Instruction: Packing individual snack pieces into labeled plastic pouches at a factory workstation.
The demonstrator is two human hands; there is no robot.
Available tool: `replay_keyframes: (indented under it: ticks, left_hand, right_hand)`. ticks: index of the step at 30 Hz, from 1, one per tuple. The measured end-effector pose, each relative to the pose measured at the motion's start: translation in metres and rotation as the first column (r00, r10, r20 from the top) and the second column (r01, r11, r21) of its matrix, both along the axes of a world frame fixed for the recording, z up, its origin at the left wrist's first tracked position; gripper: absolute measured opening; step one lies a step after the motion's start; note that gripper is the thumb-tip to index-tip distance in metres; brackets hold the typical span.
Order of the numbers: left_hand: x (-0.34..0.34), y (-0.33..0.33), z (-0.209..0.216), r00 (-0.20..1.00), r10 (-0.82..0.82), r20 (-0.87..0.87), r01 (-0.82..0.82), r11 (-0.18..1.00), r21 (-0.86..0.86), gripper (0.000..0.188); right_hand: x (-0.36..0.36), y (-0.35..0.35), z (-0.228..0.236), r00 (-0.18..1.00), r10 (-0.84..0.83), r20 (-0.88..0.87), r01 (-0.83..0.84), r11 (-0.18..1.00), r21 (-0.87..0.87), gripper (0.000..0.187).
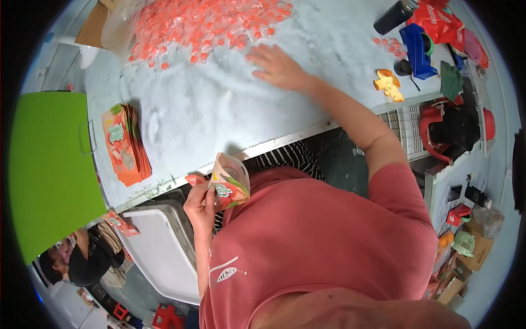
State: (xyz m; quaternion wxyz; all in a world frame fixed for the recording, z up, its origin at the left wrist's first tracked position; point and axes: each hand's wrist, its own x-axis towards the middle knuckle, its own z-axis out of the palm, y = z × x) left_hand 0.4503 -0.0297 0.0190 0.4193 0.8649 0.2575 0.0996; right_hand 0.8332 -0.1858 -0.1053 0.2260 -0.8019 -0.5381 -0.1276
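Note:
My left hand grips a printed red-and-beige pouch near the front edge of the table, thumb against its side. The top of the pouch gapes. My right hand reaches out over the table with fingers apart and nothing held. Just beyond its fingertips spreads a large heap of small red-orange candies in clear wrappers. A stack of flat pouches in the same colours lies at the left end of the table.
At the right of the pale table are orange peel, a blue tape dispenser, a black bottle and a red bag. Stacked white trays stand below left, beside a green panel. Another person is at lower left.

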Motion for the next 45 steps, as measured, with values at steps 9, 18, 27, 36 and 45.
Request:
replay_keyframes:
  ticks: [9, 18, 27, 36, 45]
  left_hand:
    - [-0.020, 0.002, -0.009, 0.995, 0.021, 0.100, -0.039, 0.984, 0.174, 0.009]
    - [-0.032, -0.004, -0.020, 0.996, 0.088, -0.008, -0.088, 0.995, 0.041, 0.011]
    - [-0.034, -0.002, -0.044, 0.997, 0.055, 0.051, -0.056, 0.998, 0.019, 0.014]
    - [-0.053, -0.002, -0.058, 0.989, 0.138, -0.054, -0.145, 0.971, -0.188, 0.017]
    - [-0.056, -0.005, -0.055, 0.983, 0.172, -0.069, -0.183, 0.963, -0.200, 0.018]
  right_hand:
    - [-0.029, -0.018, 0.021, 0.422, 0.225, -0.878, 0.437, 0.798, 0.415, 0.032]
    - [-0.077, -0.035, 0.027, 0.674, 0.174, -0.718, 0.207, 0.888, 0.410, 0.021]
    - [-0.110, -0.003, 0.026, 0.990, -0.005, -0.141, 0.006, 1.000, 0.006, 0.042]
    - [-0.030, 0.055, 0.012, 1.000, 0.010, -0.020, -0.007, 0.989, 0.146, 0.037]
    - [-0.072, -0.007, 0.024, 0.633, 0.237, -0.737, 0.049, 0.938, 0.344, 0.032]
